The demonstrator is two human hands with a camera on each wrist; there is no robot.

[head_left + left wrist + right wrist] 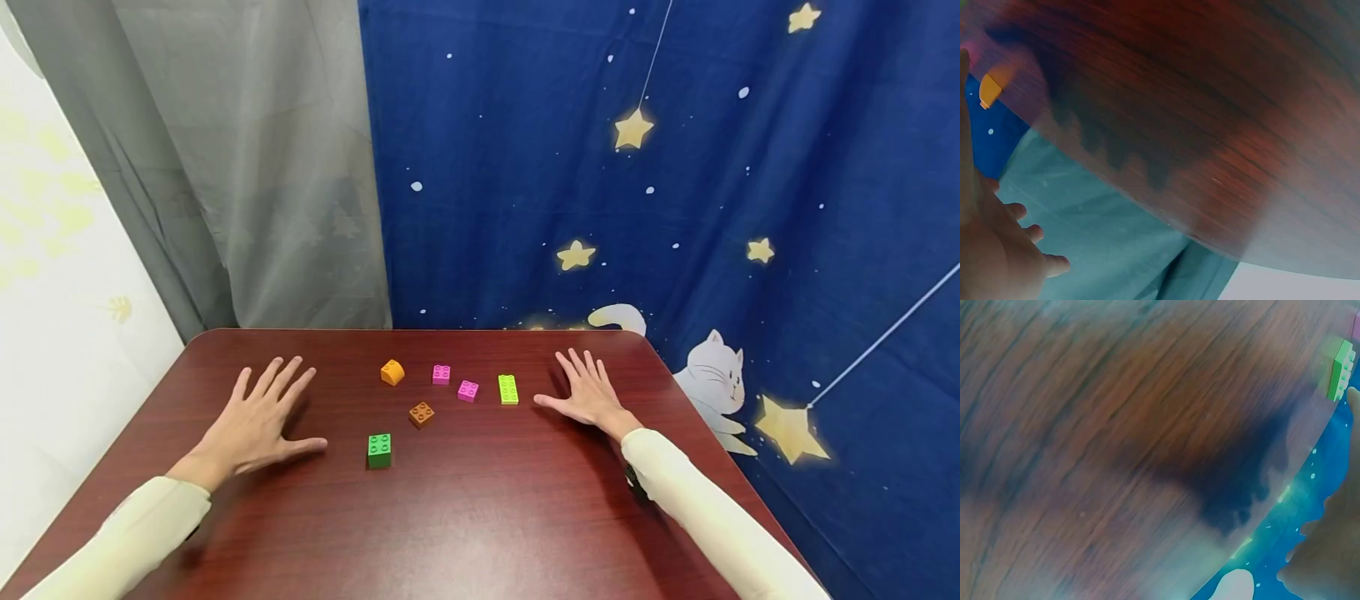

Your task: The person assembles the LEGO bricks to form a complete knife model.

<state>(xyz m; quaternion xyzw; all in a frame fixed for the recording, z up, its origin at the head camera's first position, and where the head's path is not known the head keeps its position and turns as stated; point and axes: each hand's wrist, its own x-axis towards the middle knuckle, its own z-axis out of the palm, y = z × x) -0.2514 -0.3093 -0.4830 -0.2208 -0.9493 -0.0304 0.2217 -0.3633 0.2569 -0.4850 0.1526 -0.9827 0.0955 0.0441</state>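
My left hand [258,425] is held with fingers spread, left of a green brick [379,451] and holding nothing. The right hand [588,396], also spread and empty, is just right of a lime brick [508,389]. Between the hands lie two magenta bricks [441,375] [468,391], an orange curved brick [392,372] and a brown brick [422,414], all apart. In the left wrist view the left hand [997,250] shows beside the orange brick [990,90]; in the right wrist view the right hand [1329,544] is near the lime brick [1340,370].
The dark red wooden table [465,533] has rounded far corners. Behind it hang a grey curtain [292,167] and a blue curtain [510,167] with stars and a white cat. A white patterned surface [60,317] stands at the left.
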